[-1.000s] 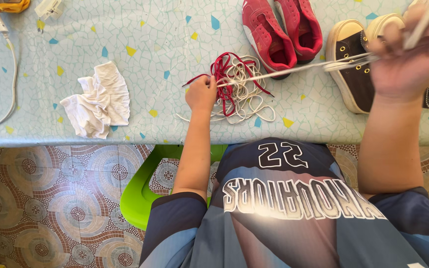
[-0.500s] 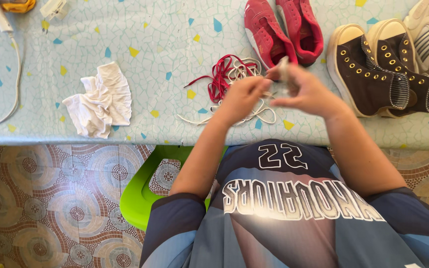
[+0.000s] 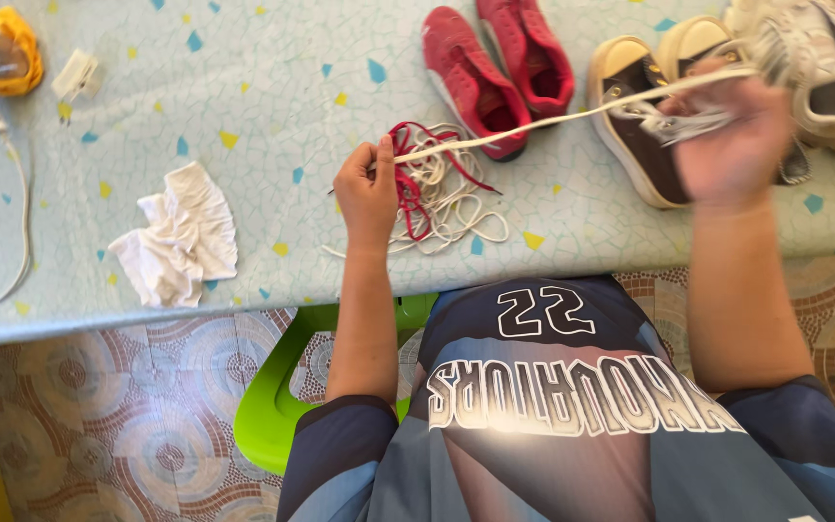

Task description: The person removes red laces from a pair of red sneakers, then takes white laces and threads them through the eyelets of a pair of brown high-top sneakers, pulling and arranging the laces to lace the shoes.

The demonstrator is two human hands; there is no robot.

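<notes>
The left hand [image 3: 367,188] pinches one end of a white shoelace [image 3: 543,122] between thumb and fingers, its grip clenched on the lace. The lace runs taut up and to the right to the right hand [image 3: 734,145], raised and blurred, whose grip is closed around the other end. Just right of the left grip, a tangle of red and white laces [image 3: 442,193] lies on the desk [image 3: 273,106]. Beyond it sits a pair of red shoes [image 3: 500,68]. Under the right grip stand dark high-top sneakers [image 3: 635,126], with pale sneakers [image 3: 828,68] farther right. Well left of the left grip lies a crumpled white cloth [image 3: 178,237].
</notes>
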